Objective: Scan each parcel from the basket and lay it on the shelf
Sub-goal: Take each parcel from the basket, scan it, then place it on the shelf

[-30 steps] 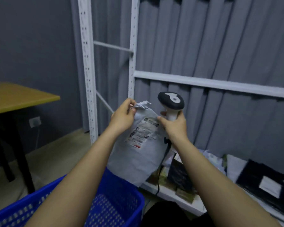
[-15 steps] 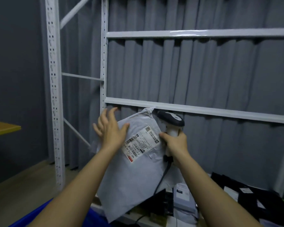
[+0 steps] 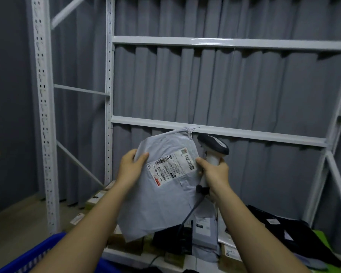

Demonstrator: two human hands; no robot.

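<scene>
Clearly the grey parcel (image 3: 161, 194) is a soft, light plastic mailer that sags, held up before the shelf (image 3: 215, 131). The left hand (image 3: 129, 168) pinches its upper left edge; the right hand (image 3: 215, 172) grips the scanner (image 3: 213, 148), thumb on the label's edge. Two-corner holds suit it best.

Two bare forearms are seen, entering from about 7 and 5 o'clock. No sleeves, gloves, rings or watches are worn on the visible parts (wrists included). The left hand (image 3: 130, 168) and right hand (image 3: 215, 172) are likewise uncovered, with nails kept short.
</scene>
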